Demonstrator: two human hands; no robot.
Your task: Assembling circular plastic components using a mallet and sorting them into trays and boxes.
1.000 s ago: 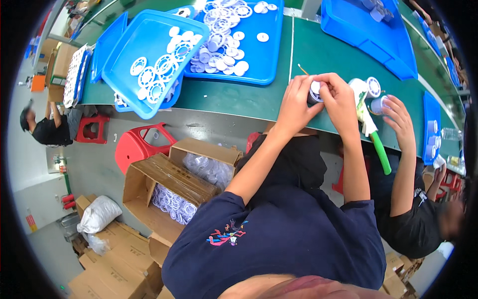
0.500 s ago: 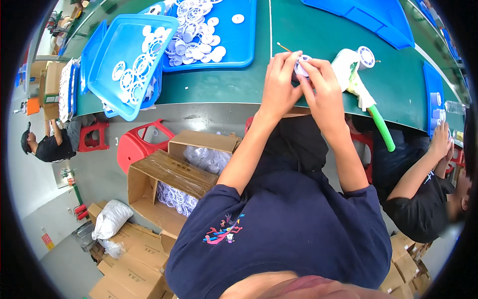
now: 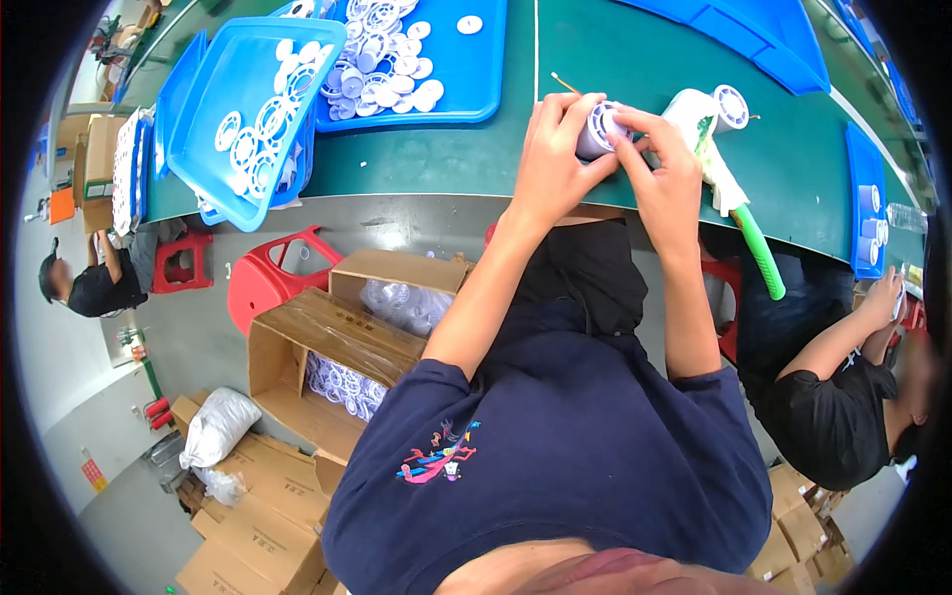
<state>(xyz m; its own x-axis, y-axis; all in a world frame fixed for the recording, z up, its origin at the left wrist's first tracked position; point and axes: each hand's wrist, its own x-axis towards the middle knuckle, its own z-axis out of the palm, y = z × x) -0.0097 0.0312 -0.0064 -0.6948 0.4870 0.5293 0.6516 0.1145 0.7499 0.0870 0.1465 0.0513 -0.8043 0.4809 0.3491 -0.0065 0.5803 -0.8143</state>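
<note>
Above the green table (image 3: 436,159), my left hand (image 3: 550,159) grips a white plastic cylinder (image 3: 595,134) with a slotted ring on its end. On its other side, my right hand (image 3: 659,164) presses its thumb and fingers against the ring's rim. Both hands are closed around the part, and its lower side is partly hidden by them. From behind my left fingers sticks out a thin orange-brown rod or wire (image 3: 565,82). To the right lie a similar white cylinder (image 3: 732,107) and a green-handled tool (image 3: 762,253) whose head is wrapped in pale cloth.
Blue trays hold white discs and rings (image 3: 382,59) on the left, one tray (image 3: 203,139) tilted over the table edge. Another blue tray (image 3: 734,35) lies at the far right. Open cartons (image 3: 337,322) and a red stool (image 3: 263,288) stand below left; a co-worker (image 3: 828,397) sits at right.
The white cylinder has been tipped, so more of its side and ringed end now shows. My right hand has shifted slightly right. The co-worker's hands have moved down from the small tray.
</note>
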